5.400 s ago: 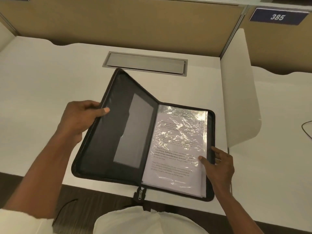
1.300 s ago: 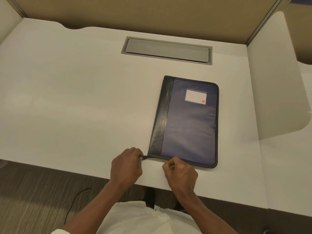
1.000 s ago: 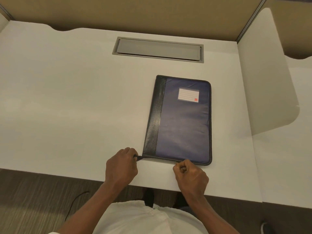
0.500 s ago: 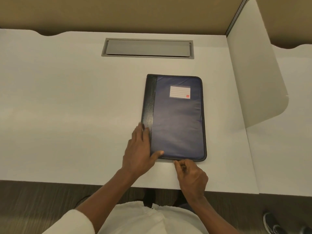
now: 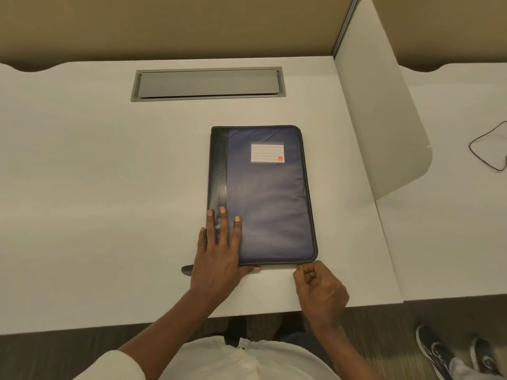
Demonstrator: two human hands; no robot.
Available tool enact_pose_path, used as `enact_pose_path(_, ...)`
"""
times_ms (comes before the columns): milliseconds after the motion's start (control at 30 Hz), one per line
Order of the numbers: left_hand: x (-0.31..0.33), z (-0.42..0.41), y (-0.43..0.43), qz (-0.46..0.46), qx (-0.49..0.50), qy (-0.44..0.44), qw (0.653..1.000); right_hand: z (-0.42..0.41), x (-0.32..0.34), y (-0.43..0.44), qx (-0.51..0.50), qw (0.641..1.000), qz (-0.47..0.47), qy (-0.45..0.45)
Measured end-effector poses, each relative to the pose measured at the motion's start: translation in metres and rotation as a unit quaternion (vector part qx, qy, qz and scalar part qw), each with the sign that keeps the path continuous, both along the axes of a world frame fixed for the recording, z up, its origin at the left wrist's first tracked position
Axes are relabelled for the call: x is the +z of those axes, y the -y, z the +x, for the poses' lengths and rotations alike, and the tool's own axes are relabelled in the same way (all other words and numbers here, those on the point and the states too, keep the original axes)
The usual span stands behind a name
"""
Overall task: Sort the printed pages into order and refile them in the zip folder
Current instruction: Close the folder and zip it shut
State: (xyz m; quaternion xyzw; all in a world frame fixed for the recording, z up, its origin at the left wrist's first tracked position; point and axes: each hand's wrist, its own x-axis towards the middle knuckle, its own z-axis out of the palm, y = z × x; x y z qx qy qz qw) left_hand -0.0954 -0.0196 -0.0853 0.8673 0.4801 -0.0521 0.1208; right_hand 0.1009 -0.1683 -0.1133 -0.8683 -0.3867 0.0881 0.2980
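- One white shirt [image 5: 241, 360] fills the near edge at 6 o'clock; two dark shoes [image 5: 436, 349] stand on the floor at 4 o'clock.
- Two bare hands are over the near part of the one white table [image 5: 96, 201].
- The right hand [image 5: 319, 289] sits on the table at the zip folder's 5 o'clock corner, just touching it or just beside it. Its fingers [image 5: 307, 272] are curled in tight; I cannot tell whether they pinch anything.
- The left hand [image 5: 219, 259] lies flat on the folder's 7 o'clock corner. Its fingers [image 5: 222, 215] are straight and spread, pressing on the cover and gripping nothing, with the thumb along the near edge.
- One short dark strap [image 5: 188, 269] pokes out at 9 o'clock of the left hand.
- One zip folder [image 5: 269, 201], dark blue with a black strip down its left side, lies closed and flat in the middle of the table, long side pointing to 12 o'clock.
- One white lined label [image 5: 267, 152] sits on its cover toward 12 o'clock.
- One grey hatch [image 5: 208, 84] is set into the table beyond the folder, at 11 o'clock.
- One white divider [image 5: 381, 105] stands upright at 2 o'clock.
- One thin dark cable [image 5: 488, 149] loops on the next table at 3 o'clock.
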Motion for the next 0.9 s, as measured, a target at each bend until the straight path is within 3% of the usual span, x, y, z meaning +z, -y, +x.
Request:
enact_pose_path(333,0.000,0.016,0.003,-0.018,0.030,-0.030,0.999,0.001,0.003,0.003,0.022,0.998,0.054,0.012)
enact_pose_path(700,-0.011,0.001,0.003,0.032,-0.022,-0.052,0.998,0.036,0.004,0.003,0.014,0.999,0.045,0.011)
enact_pose_path(900,0.009,0.026,0.007,-0.021,0.076,-0.009,0.997,0.046,-0.002,0.007,0.047,0.997,0.060,-0.030)
